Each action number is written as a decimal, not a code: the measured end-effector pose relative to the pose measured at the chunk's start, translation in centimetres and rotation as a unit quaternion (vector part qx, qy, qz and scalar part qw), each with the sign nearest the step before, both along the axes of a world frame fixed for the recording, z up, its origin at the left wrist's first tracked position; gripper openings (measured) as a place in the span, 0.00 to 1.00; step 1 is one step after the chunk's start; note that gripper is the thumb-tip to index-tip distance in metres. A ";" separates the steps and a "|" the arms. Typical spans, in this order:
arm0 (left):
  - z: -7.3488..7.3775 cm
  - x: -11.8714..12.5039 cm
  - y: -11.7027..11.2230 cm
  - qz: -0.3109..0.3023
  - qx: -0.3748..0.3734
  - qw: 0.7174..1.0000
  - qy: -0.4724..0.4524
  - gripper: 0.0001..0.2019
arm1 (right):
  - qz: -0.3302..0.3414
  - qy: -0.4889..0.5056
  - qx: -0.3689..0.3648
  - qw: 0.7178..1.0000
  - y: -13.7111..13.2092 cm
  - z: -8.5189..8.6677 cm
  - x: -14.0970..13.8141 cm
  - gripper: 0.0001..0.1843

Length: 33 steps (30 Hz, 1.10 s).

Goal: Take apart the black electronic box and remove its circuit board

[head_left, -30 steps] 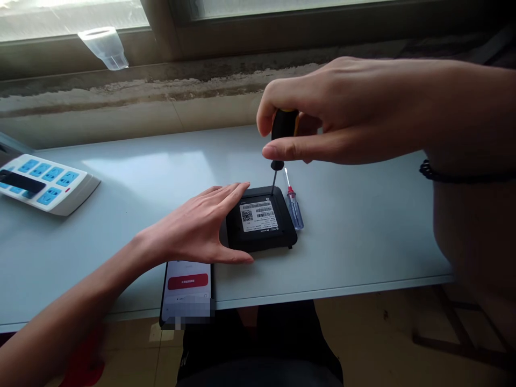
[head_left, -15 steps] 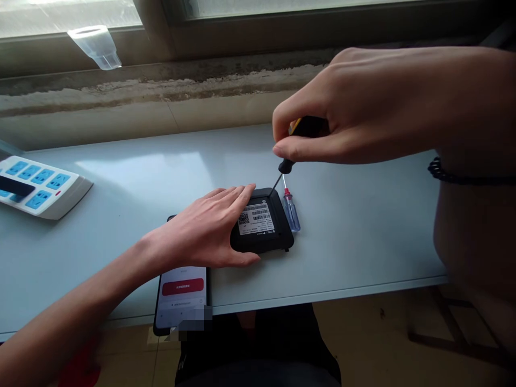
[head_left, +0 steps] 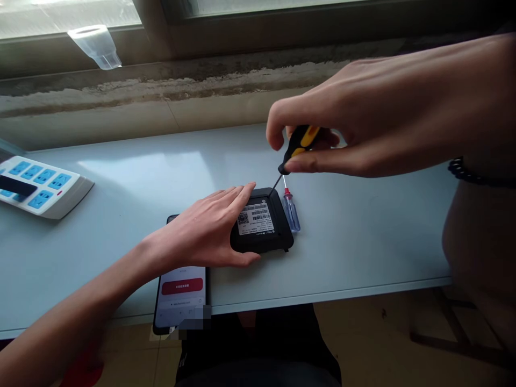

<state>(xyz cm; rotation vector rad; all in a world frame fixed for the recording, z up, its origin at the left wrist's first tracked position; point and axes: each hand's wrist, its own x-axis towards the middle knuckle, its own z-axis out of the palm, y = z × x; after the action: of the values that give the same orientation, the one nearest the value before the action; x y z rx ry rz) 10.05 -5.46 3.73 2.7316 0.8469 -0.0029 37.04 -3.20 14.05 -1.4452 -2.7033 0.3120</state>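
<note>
A black, flat electronic box with rounded corners lies on the table, a white label with barcodes and a QR code facing up. My left hand grips it from the left, thumb along the near edge and fingers over the far side. In my right hand is a black-and-yellow screwdriver, its handle between thumb and fingers. The slanting shaft reaches the box's far right part, where the tip meets it. Touching or very close to the box's right side lies a second screwdriver with a clear handle and red collar.
A phone with a lit screen lies at the table's front edge, partly under my left wrist. At the far left sits a white power strip with blue sockets. A translucent plastic piece hangs by the window frame.
My right hand has shifted its hold on the screwdriver: the fingers have loosened and lifted, the thumb has slid lower, and more yellow handle shows. My left hand and the box stay put.
</note>
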 end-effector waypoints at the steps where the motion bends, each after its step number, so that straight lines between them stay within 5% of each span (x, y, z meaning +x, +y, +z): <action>1: 0.1 0.0 0.0 0.001 0.001 1.000 0.001 0.53 | 0.021 -0.037 0.019 0.999 -0.1 0.0 -0.4 0.26; 4: 0.2 0.2 -0.1 0.005 0.000 1.000 0.001 0.53 | 0.015 -0.077 0.076 0.994 -0.2 0.0 -1.7 0.31; 8: 0.1 0.2 -0.1 0.008 -0.006 1.000 -0.001 0.53 | 0.022 -0.043 0.085 0.995 -0.3 -0.2 -1.8 0.15; 14: 0.0 0.1 -0.1 0.006 -0.009 1.000 -0.018 0.52 | 0.010 -0.033 0.065 0.997 -0.8 0.1 -2.6 0.29; 19: 0.0 0.1 -0.1 0.012 -0.009 1.000 -0.011 0.53 | -0.012 -0.028 0.050 0.998 -1.3 0.1 -3.0 0.11; 24: 0.0 0.1 0.0 0.009 -0.009 1.000 -0.010 0.53 | -0.057 -0.033 0.058 0.996 -1.5 -0.2 -2.7 0.23; 28: 0.0 0.1 -0.1 0.006 -0.006 1.000 -0.011 0.52 | -0.091 -0.027 0.071 0.993 -1.4 -0.5 -2.7 0.14; 33: -0.1 0.1 -0.1 0.003 -0.003 1.000 -0.021 0.52 | -0.123 0.009 0.016 0.992 -1.5 -0.5 -2.9 0.22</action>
<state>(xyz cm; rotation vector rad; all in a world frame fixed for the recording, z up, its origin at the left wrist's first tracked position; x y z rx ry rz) 10.12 -5.55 3.61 2.7127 0.8413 0.0536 34.17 -4.70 13.54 -1.7332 -2.4654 0.2629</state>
